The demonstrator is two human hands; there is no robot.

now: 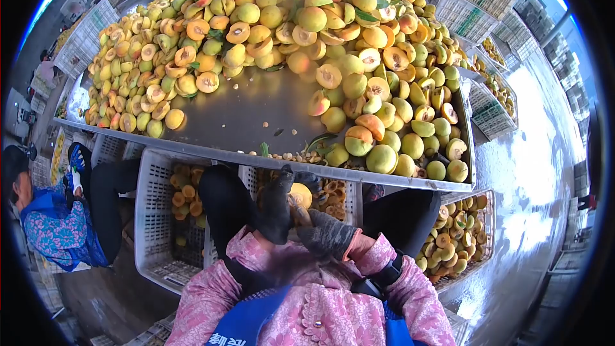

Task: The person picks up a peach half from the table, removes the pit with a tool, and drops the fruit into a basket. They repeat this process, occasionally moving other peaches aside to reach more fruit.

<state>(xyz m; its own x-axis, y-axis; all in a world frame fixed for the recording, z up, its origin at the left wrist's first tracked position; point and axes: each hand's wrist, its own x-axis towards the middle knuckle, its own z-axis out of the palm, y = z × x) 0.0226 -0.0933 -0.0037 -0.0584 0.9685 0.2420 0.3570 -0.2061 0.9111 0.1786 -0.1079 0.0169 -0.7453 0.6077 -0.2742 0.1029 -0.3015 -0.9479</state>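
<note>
My left hand (pixel 274 208), in a dark glove, is wrapped round a yellow peach half (pixel 300 196) above my lap. Close against it is my right hand (pixel 327 236), in a grey knit glove, with its fingers closed at the lower side of the fruit. A thin brownish piece shows between the hands, but its kind is hard to tell. Just beyond them runs the front edge of a metal table (pixel 256 112) heaped with whole and halved peaches (pixel 314 19).
Under the table edge, a white crate (pixel 154 218) holds some peach halves, and another crate (pixel 349 202) stands between my knees. At the right is a full crate of halves (pixel 455 237). A co-worker (pixel 61 218) sits at the left. Stacked crates (pixel 464 9) rise behind.
</note>
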